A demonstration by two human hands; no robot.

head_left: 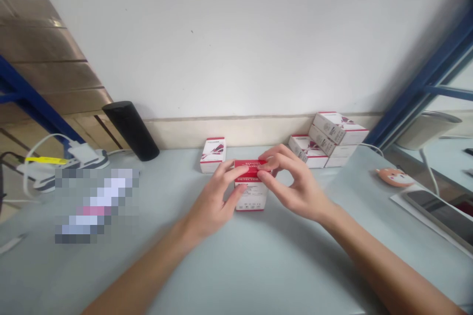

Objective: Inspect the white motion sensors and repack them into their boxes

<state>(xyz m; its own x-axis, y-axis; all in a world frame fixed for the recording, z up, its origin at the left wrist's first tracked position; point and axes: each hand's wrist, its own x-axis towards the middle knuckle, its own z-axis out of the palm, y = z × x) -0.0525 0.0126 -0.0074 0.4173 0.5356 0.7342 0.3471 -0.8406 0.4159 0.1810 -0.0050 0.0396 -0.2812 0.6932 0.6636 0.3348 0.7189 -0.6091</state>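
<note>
A small white and red cardboard box, with "DETECTOR" printed near its red top, stands upright on the table between my hands. My left hand grips its left side, thumb on the front face and fingers at the top edge. On the right, my right hand has thumb and forefinger pinched at the box's top right corner. The fingers partly cover the red top, so I cannot tell whether the flap is fully closed. Behind my left hand stands a similar box.
Several matching boxes are stacked by the wall at the right. A black cylinder stands back left, near a power strip with a white plug. Farther right are an orange animal-shaped object and a phone. A blurred-out patch covers something at left.
</note>
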